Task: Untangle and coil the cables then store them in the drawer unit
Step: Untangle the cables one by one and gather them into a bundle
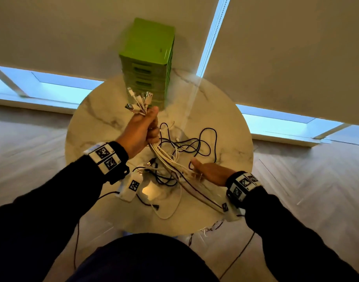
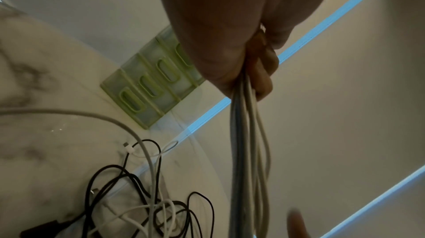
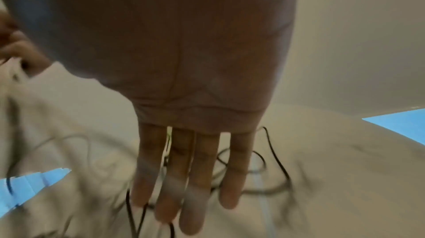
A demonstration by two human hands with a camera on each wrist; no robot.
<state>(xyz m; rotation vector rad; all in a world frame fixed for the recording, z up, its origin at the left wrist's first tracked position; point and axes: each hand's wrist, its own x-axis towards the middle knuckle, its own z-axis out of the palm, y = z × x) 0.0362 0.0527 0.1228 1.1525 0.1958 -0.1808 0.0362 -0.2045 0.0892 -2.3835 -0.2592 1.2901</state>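
Observation:
My left hand is raised over the round marble table and grips a bundle of white cables; their plugs fan out above the fist. In the left wrist view the same white cables hang down from the curled fingers. My right hand is lower right, palm flat and fingers straight, lying along the hanging strands without curling round them. Loose black cables lie tangled on the table between the hands. The green drawer unit stands at the table's far edge, all drawers pushed in.
A white cable loop and a black plug lie near the table's front edge. Roller blinds and bright window strips are behind the table. Wood floor surrounds it. Thin wires trail from my wrist cameras.

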